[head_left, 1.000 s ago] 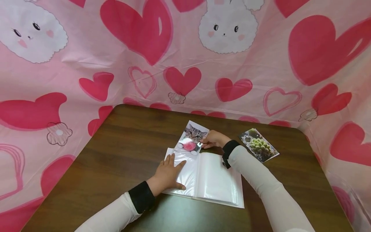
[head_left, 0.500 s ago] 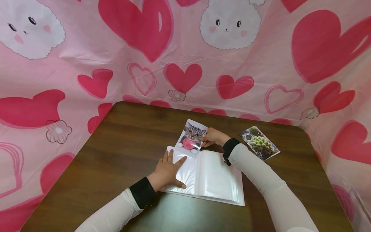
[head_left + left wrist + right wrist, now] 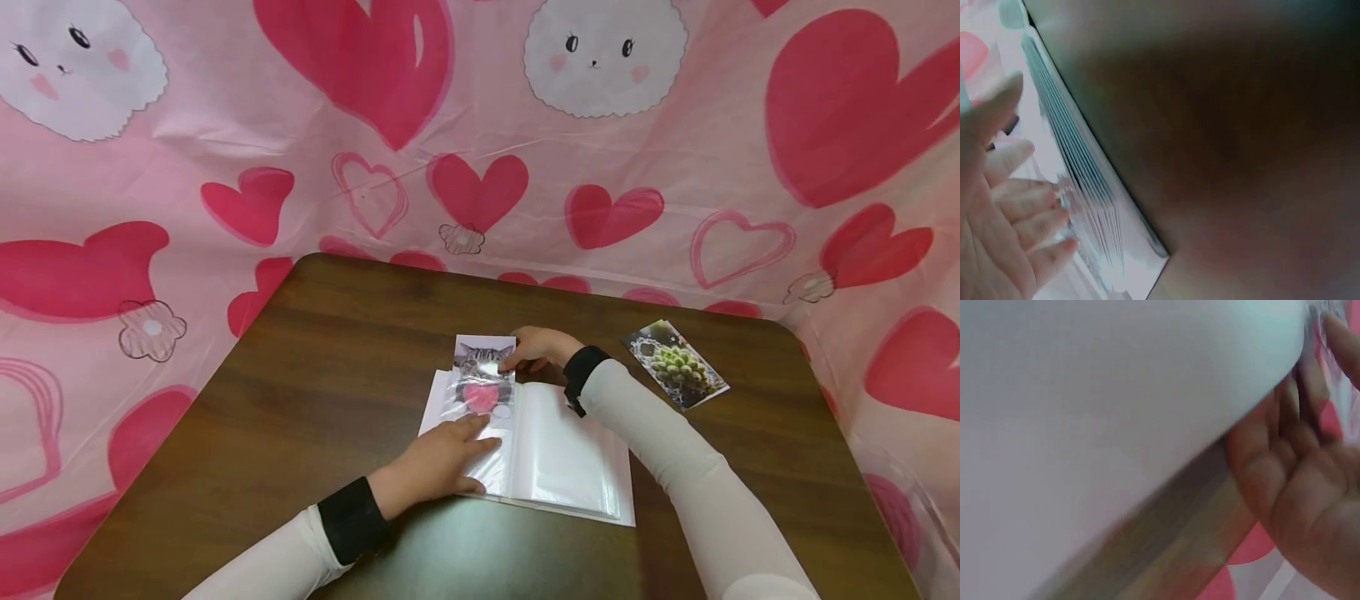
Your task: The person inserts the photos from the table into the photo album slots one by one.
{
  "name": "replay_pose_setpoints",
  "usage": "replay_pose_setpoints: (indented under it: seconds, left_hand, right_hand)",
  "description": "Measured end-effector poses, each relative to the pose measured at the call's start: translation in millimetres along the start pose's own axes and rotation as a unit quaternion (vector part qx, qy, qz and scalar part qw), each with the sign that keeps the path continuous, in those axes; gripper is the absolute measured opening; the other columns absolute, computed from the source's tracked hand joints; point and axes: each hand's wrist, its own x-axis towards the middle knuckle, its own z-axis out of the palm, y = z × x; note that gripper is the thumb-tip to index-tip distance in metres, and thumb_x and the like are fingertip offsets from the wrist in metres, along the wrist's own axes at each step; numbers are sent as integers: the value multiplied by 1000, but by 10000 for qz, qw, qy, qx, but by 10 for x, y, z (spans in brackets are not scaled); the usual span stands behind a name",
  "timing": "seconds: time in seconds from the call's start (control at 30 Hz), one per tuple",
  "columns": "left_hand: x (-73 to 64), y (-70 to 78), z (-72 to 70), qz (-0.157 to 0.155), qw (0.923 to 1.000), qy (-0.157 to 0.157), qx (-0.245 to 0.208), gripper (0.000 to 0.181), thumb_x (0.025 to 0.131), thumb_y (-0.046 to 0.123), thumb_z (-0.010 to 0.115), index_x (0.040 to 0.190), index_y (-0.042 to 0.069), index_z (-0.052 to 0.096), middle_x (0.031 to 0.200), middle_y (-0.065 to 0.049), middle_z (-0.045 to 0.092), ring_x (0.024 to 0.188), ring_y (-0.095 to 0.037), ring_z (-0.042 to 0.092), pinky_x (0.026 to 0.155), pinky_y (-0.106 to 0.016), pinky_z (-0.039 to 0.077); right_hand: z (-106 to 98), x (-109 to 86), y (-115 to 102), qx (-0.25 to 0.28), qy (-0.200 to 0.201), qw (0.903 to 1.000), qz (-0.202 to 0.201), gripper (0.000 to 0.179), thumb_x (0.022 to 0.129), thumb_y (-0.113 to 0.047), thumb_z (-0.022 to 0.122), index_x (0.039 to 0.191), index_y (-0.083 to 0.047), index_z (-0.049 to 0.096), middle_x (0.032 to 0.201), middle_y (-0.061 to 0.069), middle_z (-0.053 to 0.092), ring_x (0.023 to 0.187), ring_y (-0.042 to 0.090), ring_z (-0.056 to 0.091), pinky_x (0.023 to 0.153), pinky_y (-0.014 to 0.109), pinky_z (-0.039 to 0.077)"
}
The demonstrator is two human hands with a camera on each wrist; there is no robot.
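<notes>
A photo album lies spread on the table with clear sleeves on both pages. The cat photo stands partly inside the left page's sleeve; its lower part shows through the plastic and its top sticks out past the page. My right hand pinches the photo's right edge near the top, fingers curled. My left hand lies flat with spread fingers on the left page, below the photo. In the left wrist view, the left hand's fingers are extended beside the album's stacked pages.
Toward the right of the brown wooden table lies a small stack of photos, with a succulent photo on top. A pink heart-patterned cloth hangs behind and around the table.
The cat photo has turned straighter and slid down into the left sleeve, with the right hand moving along with it. The left hand has shifted lower on the page.
</notes>
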Motion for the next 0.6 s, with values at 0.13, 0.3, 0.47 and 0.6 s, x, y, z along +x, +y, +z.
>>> replay_pose_setpoints:
  seconds: [0.13,0.3,0.47,0.6]
  left_hand:
    - [-38,33,-36,423,9991,-30,-93,63,76,44,76,129,16,59,136,-11,54,125,-24,50,100,-38,42]
    - [-33,35,-72,457,9989,-76,-10,62,73,40,79,127,17,62,135,-9,55,126,-22,50,100,-37,42]
    - [-30,23,-63,271,9992,-296,89,60,76,45,76,129,21,60,140,-7,51,130,-25,45,100,-45,41]
    - [-11,9,-44,166,9987,-463,122,59,78,47,72,131,25,58,142,-5,49,132,-28,42,96,-52,42]
  right_hand:
    - [22,3,13,13,837,9952,-515,43,92,-29,62,123,-2,52,111,14,58,96,25,55,83,40,49]
    - [103,-27,16,-768,901,9856,-1210,32,98,-29,52,103,-1,67,104,12,64,93,22,56,84,37,46]
    - [170,-89,-25,-1068,435,9847,-1303,37,98,-33,51,87,-5,74,96,5,69,92,18,59,88,36,45]
    - [197,-128,-49,-1067,309,9852,-1302,39,97,-34,53,79,-6,74,90,3,69,87,16,58,83,32,44]
